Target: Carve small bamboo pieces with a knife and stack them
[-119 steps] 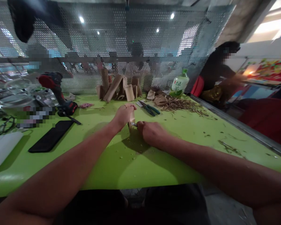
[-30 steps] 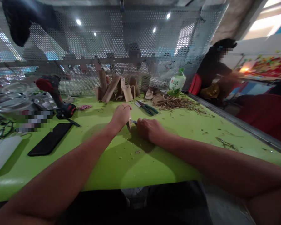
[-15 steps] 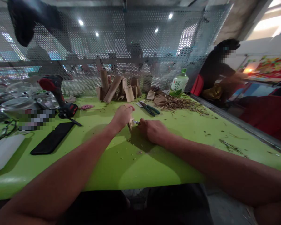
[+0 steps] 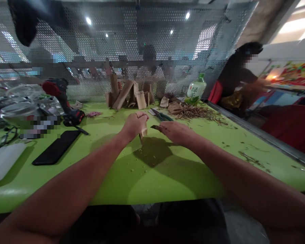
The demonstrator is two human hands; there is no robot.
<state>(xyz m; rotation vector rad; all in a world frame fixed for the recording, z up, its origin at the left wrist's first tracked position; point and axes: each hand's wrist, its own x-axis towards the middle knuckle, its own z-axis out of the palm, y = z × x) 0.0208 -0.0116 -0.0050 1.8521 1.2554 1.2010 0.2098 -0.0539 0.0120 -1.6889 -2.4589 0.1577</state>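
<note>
Near the middle of the green table (image 4: 112, 189), my left hand (image 4: 134, 126) is closed around a small piece of wood (image 4: 143, 131), whose lower end points down at the tabletop. To its right my right hand (image 4: 174, 131) grips a small knife (image 4: 154, 127). The blade points left at the wood, with a gap between them. Small pale shavings lie on the table below both hands. Just behind my right hand are green-handled pliers (image 4: 162, 116).
Upright bamboo pieces (image 4: 141, 100), a green-capped bottle (image 4: 196, 89) and a pile of brown strips (image 4: 195, 112) stand or lie behind. A drill (image 4: 59, 98) and black phone (image 4: 56, 147) are left. A person (image 4: 240, 73) sits at the right.
My right hand has moved up and right, taking the knife blade away from the wood. My left hand still holds the wood and has shifted only slightly.
</note>
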